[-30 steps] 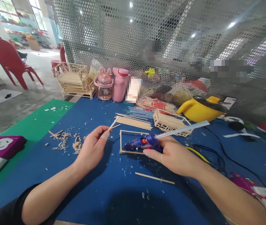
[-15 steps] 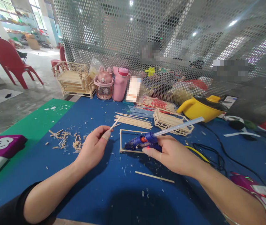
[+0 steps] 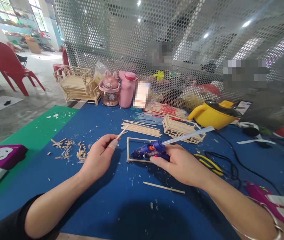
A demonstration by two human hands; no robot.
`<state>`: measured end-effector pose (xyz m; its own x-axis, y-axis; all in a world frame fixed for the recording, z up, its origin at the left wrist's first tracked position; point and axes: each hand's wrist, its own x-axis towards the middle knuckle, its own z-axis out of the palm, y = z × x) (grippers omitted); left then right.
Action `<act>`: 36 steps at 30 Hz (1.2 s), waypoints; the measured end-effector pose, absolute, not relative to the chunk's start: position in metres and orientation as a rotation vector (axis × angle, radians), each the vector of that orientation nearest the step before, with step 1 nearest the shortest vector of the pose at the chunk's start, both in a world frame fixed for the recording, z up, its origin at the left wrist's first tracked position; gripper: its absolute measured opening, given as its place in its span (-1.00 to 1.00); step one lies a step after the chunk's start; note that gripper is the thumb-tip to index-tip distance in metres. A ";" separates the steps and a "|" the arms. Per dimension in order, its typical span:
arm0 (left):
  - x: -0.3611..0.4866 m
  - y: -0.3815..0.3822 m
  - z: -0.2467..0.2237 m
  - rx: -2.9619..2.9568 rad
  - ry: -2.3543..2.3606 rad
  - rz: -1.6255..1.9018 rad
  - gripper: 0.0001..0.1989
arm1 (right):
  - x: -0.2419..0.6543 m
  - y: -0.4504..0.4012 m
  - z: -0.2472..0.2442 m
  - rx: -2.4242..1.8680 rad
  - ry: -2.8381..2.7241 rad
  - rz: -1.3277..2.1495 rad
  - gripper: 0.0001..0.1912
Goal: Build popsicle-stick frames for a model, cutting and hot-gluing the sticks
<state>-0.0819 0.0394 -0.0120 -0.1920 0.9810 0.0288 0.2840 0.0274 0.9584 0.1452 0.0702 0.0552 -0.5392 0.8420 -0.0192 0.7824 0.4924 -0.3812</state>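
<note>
Between thumb and fingers, my left hand [image 3: 102, 155] pinches thin wooden sticks [image 3: 122, 132] that point up and away. My right hand [image 3: 179, 163] is wrapped round a blue hot glue gun [image 3: 148, 150], and a long clear glue stick [image 3: 188, 135] juts from its back end. The gun's nozzle is at the near left corner of a rectangular stick frame [image 3: 128, 146] lying on the table; whether it touches is unclear. The gun and my hand hide the frame's right part. Nearer to me lies a loose wooden stick [image 3: 164, 187].
Wood scraps [image 3: 82, 151] lie to the left. Behind the frame are a row of sticks [image 3: 142, 129] and a small stick model [image 3: 182, 128]. A yellow pot [image 3: 212, 115], black cable [image 3: 232, 166] and purple power strip [image 3: 264, 196] are at right. Bottles [image 3: 127, 90] stand before a perforated metal screen [image 3: 122, 36].
The glue gun's nozzle has shifted slightly left, toward the frame's near left corner. My left hand keeps its pinch on the sticks. The whole view has moved slightly.
</note>
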 end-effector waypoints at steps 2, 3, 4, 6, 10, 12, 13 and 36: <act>-0.082 0.040 -0.012 1.333 1.574 1.211 -0.72 | 0.148 0.071 0.056 -1.412 -2.550 0.504 -0.67; -0.082 0.040 -0.012 1.339 1.578 1.216 -0.71 | 0.150 0.071 0.056 -1.416 -2.541 0.502 -0.68; -0.082 0.040 -0.012 1.345 1.583 1.222 -0.71 | 0.153 0.071 0.057 -1.417 -2.531 0.506 -0.69; -0.082 0.040 -0.013 1.362 1.592 1.232 -0.71 | 0.160 0.071 0.059 -1.395 -2.511 0.521 -0.70; -0.084 0.040 -0.016 1.410 1.578 1.250 -0.71 | 0.183 0.074 0.064 -1.343 -2.445 0.527 -0.70; -0.085 0.040 -0.017 1.441 1.566 1.255 -0.70 | 0.200 0.079 0.067 -1.378 -2.356 0.479 -0.67; -0.085 0.040 -0.017 1.465 1.565 1.250 -0.69 | 0.210 0.084 0.068 -1.423 -2.297 0.429 -0.65; -0.080 0.036 -0.021 2.147 1.479 1.149 -0.75 | 0.283 0.203 0.053 -1.745 -2.314 -0.151 -0.56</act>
